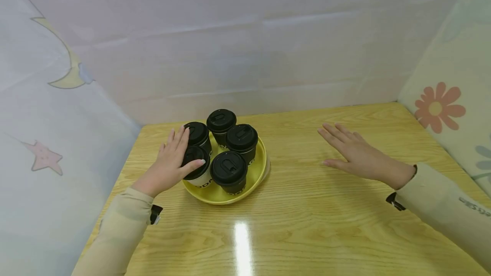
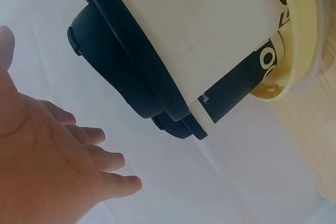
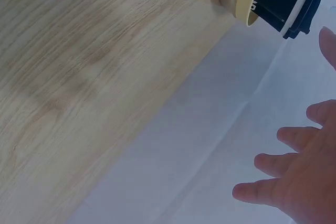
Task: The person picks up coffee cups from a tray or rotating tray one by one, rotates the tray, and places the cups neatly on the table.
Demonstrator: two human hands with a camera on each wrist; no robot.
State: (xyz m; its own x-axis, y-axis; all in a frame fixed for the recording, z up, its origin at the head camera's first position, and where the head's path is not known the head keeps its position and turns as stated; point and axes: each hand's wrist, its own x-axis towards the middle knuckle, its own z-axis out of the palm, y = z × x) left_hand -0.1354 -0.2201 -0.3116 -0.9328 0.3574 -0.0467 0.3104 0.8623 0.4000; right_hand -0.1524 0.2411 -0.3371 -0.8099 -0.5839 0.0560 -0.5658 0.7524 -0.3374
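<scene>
A round yellow tray [image 1: 255,178] on the table holds several coffee cups with black lids, standing upright close together. The white cup [image 1: 200,181] stands at the left front and the dark cup [image 1: 229,170] at the right front. Behind them are another dark cup [image 1: 241,138], a far cup [image 1: 221,121] and a left one [image 1: 198,134]. My left hand [image 1: 168,166] hovers over the tray's left side, its spread fingers apart from the lids in the left wrist view. To the tray's right, my right hand [image 1: 354,154] is held above the table with straight fingers, touching nothing.
The wooden table [image 1: 307,220] runs back to a pale cloth wall [image 1: 268,54]. Cloth sides close it in, with a moon and star [image 1: 47,156] at left and a red flower [image 1: 435,108] at right. Each wrist wears a dark band [image 1: 395,201].
</scene>
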